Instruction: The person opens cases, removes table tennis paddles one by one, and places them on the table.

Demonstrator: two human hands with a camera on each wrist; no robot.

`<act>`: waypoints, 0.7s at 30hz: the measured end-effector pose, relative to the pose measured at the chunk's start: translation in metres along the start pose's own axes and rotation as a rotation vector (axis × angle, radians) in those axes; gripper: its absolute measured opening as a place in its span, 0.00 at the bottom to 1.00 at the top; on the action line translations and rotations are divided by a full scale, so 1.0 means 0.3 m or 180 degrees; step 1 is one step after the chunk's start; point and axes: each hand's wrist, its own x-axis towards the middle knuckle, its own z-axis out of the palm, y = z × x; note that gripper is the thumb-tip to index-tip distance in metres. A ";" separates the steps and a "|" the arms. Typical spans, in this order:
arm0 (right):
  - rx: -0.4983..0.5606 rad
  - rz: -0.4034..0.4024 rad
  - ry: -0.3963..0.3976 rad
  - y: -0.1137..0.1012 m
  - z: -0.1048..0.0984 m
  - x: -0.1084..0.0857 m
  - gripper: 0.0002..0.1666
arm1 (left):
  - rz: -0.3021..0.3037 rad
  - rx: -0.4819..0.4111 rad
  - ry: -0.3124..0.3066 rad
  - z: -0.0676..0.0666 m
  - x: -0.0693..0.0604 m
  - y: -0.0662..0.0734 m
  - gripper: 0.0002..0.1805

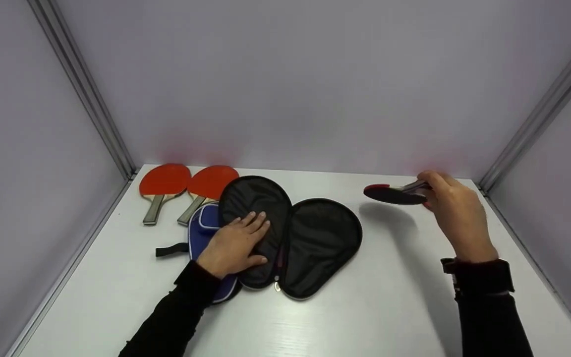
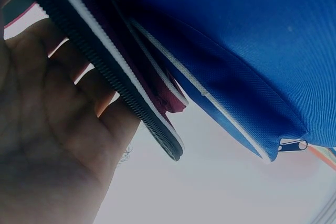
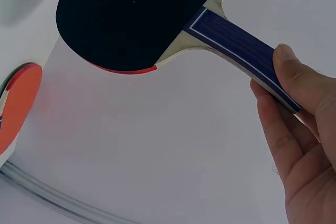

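Observation:
A table tennis bat with a black face downward is held up over the right side of the table. My right hand pinches its blue handle between thumb and fingers. My left hand rests with extended fingers on the black lining of a bat case, which lies unzipped and spread in two halves. Under that case's left half is a blue bat case with white piping. The left wrist view shows the open case's zipper edge, maroon outside, beside the blue case.
Two red bats, one at the far left and one beside it, lie at the table's back. Another red bat is mostly hidden behind my right hand in the head view. Pale walls enclose the white table.

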 end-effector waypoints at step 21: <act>-0.0006 0.0256 -0.0256 0.096 0.082 -0.016 0.13 | 0.0022 0.0002 0.0010 -0.003 -0.003 0.005 0.47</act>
